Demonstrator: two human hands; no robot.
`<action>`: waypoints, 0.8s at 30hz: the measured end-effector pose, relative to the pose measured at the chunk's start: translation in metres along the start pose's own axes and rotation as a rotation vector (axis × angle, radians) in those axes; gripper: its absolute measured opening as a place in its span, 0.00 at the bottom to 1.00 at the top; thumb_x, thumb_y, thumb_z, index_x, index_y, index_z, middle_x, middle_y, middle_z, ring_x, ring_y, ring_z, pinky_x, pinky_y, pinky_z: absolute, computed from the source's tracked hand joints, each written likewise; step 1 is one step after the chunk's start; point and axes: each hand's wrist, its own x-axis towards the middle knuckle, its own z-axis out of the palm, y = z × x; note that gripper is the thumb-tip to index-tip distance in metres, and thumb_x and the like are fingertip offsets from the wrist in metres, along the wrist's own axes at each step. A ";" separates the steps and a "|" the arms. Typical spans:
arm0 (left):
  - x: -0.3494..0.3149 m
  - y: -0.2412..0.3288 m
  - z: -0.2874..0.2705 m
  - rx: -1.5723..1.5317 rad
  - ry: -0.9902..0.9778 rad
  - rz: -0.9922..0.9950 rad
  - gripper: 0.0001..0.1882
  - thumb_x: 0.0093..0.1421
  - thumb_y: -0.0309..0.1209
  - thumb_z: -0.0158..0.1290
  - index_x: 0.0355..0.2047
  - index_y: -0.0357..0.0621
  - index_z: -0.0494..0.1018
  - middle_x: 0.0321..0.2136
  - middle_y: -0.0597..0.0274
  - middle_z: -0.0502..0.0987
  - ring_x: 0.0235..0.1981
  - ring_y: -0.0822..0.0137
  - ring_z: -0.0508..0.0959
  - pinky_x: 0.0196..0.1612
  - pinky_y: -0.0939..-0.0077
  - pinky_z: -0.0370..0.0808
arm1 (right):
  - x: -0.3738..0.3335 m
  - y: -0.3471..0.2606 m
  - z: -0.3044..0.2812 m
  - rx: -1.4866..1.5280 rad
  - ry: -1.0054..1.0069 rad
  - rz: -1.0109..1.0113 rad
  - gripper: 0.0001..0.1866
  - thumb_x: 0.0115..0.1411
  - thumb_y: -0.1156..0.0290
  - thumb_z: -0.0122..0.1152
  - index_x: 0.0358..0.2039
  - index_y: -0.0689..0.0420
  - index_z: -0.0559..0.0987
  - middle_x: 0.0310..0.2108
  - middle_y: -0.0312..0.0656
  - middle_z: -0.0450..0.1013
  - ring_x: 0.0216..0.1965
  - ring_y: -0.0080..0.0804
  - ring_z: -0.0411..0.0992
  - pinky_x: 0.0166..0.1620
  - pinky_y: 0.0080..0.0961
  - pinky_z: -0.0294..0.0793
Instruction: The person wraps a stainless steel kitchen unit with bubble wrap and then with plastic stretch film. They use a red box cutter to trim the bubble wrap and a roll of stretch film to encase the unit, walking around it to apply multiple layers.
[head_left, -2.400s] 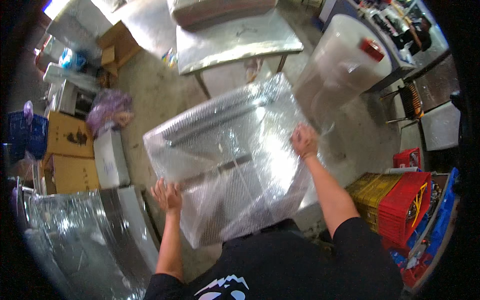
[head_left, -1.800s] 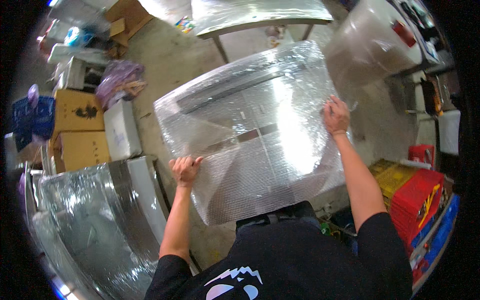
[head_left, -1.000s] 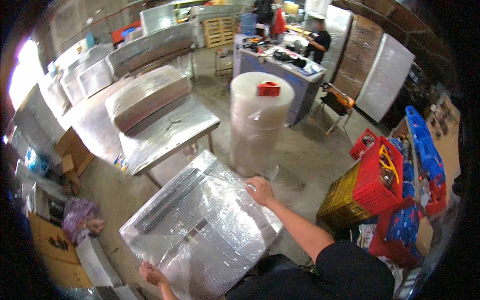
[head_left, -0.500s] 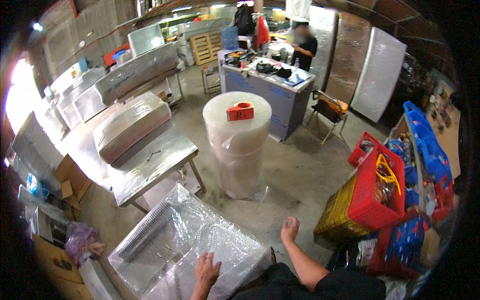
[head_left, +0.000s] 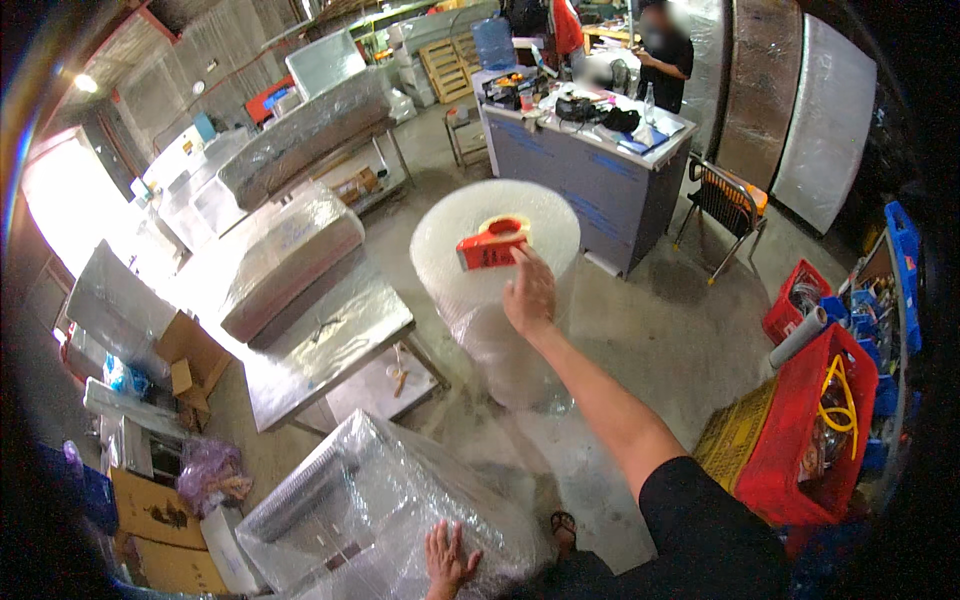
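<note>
A large upright roll of bubble wrap point(head_left: 440, 235) stands in front of me. On its top lies a red tape dispenser point(head_left: 482, 254) with a roll of tape in it. My right hand point(head_left: 530, 295) reaches out over the roll, fingers extended, fingertips at the dispenser's near right edge. Whether they touch it I cannot tell. My left hand point(head_left: 450, 556) rests with fingers spread on a boxy item wrapped in bubble wrap point(head_left: 400, 490), low in the picture.
Left of the roll is a metal table point(head_left: 375, 310) bearing a long wrapped item point(head_left: 295, 260). Red point(head_left: 790, 470) and yellow crates point(head_left: 738, 425) stand at the right. Farther back are a folding chair point(head_left: 722, 205), a grey counter point(head_left: 590, 185) and another person point(head_left: 665, 60).
My right hand has moved forward from beside the wrapped item to the tape dispenser. My left hand stays on the wrapped item. The view has shifted.
</note>
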 end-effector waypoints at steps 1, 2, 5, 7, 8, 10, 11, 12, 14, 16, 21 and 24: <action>0.001 0.001 -0.002 -0.018 -0.009 0.002 0.41 0.60 0.58 0.54 0.68 0.50 0.63 0.68 0.39 0.60 0.70 0.40 0.58 0.71 0.41 0.50 | 0.033 0.006 0.014 -0.106 -0.018 -0.076 0.37 0.56 0.71 0.62 0.66 0.58 0.61 0.65 0.53 0.63 0.67 0.50 0.61 0.70 0.49 0.55; 0.001 0.002 -0.003 0.025 -0.003 0.016 0.41 0.59 0.54 0.56 0.67 0.46 0.64 0.67 0.39 0.61 0.69 0.40 0.59 0.70 0.43 0.53 | 0.055 0.010 0.027 -0.245 -0.109 -0.109 0.37 0.58 0.70 0.60 0.68 0.58 0.59 0.67 0.52 0.62 0.68 0.48 0.60 0.71 0.49 0.53; 0.002 0.003 -0.003 0.049 -0.115 -0.029 0.48 0.56 0.49 0.60 0.72 0.42 0.54 0.72 0.43 0.52 0.72 0.39 0.50 0.74 0.43 0.45 | 0.085 0.027 0.047 -0.341 -0.369 -0.107 0.33 0.62 0.66 0.57 0.67 0.58 0.61 0.61 0.49 0.66 0.66 0.44 0.62 0.71 0.46 0.52; 0.001 0.002 -0.002 0.022 -0.090 -0.046 0.47 0.56 0.49 0.61 0.71 0.43 0.56 0.71 0.43 0.54 0.72 0.40 0.51 0.73 0.44 0.47 | 0.093 0.035 0.053 -0.401 -0.638 -0.005 0.33 0.60 0.64 0.63 0.63 0.58 0.65 0.57 0.47 0.70 0.64 0.44 0.64 0.71 0.44 0.54; 0.001 0.001 -0.001 0.005 -0.078 -0.052 0.47 0.56 0.49 0.61 0.71 0.44 0.57 0.71 0.42 0.54 0.72 0.40 0.52 0.73 0.45 0.48 | 0.094 0.038 0.054 -0.352 -0.617 -0.054 0.33 0.58 0.63 0.66 0.61 0.57 0.67 0.55 0.47 0.71 0.63 0.44 0.65 0.70 0.43 0.56; 0.000 0.000 0.001 0.002 -0.074 -0.064 0.47 0.55 0.48 0.62 0.71 0.45 0.57 0.71 0.43 0.53 0.72 0.42 0.51 0.73 0.45 0.48 | 0.095 0.041 0.048 -0.321 -0.661 -0.100 0.32 0.54 0.61 0.71 0.57 0.56 0.70 0.52 0.46 0.72 0.60 0.44 0.66 0.68 0.42 0.58; -0.001 0.000 0.002 0.004 -0.079 -0.067 0.47 0.55 0.48 0.62 0.71 0.45 0.57 0.71 0.43 0.54 0.72 0.42 0.52 0.73 0.45 0.48 | 0.096 0.041 0.043 -0.302 -0.628 -0.140 0.28 0.55 0.60 0.70 0.53 0.56 0.72 0.50 0.46 0.74 0.58 0.45 0.68 0.65 0.40 0.61; -0.001 0.001 0.003 0.002 -0.083 -0.070 0.47 0.55 0.48 0.62 0.71 0.45 0.57 0.71 0.43 0.54 0.72 0.42 0.52 0.73 0.45 0.48 | 0.094 0.039 0.036 -0.208 -0.573 -0.124 0.29 0.55 0.60 0.70 0.54 0.57 0.72 0.50 0.47 0.74 0.58 0.45 0.68 0.65 0.40 0.61; -0.002 0.002 0.003 0.007 -0.076 -0.082 0.46 0.55 0.48 0.62 0.70 0.45 0.58 0.71 0.42 0.55 0.72 0.42 0.52 0.73 0.45 0.49 | 0.089 0.030 0.016 -0.111 -0.572 -0.003 0.31 0.55 0.60 0.70 0.56 0.58 0.71 0.51 0.48 0.74 0.58 0.46 0.68 0.65 0.41 0.62; -0.004 0.003 0.001 -0.006 -0.048 -0.075 0.46 0.55 0.48 0.62 0.70 0.46 0.59 0.71 0.42 0.55 0.72 0.42 0.52 0.73 0.45 0.49 | 0.070 0.019 -0.017 0.202 -0.436 0.202 0.34 0.60 0.57 0.68 0.61 0.60 0.67 0.55 0.50 0.73 0.58 0.43 0.69 0.63 0.36 0.66; -0.006 -0.001 0.004 -0.022 -0.063 -0.059 0.42 0.60 0.50 0.58 0.70 0.45 0.60 0.70 0.41 0.56 0.72 0.41 0.52 0.73 0.45 0.47 | -0.043 -0.017 -0.144 1.184 -0.177 0.675 0.34 0.65 0.43 0.62 0.58 0.59 0.70 0.45 0.36 0.73 0.44 0.26 0.73 0.48 0.29 0.74; -0.007 -0.007 0.011 0.017 -0.012 -0.014 0.40 0.62 0.51 0.56 0.69 0.44 0.60 0.70 0.41 0.57 0.72 0.42 0.53 0.73 0.45 0.48 | -0.154 -0.045 -0.247 1.315 -0.382 0.946 0.32 0.62 0.43 0.66 0.56 0.54 0.70 0.41 0.31 0.71 0.39 0.18 0.69 0.42 0.25 0.73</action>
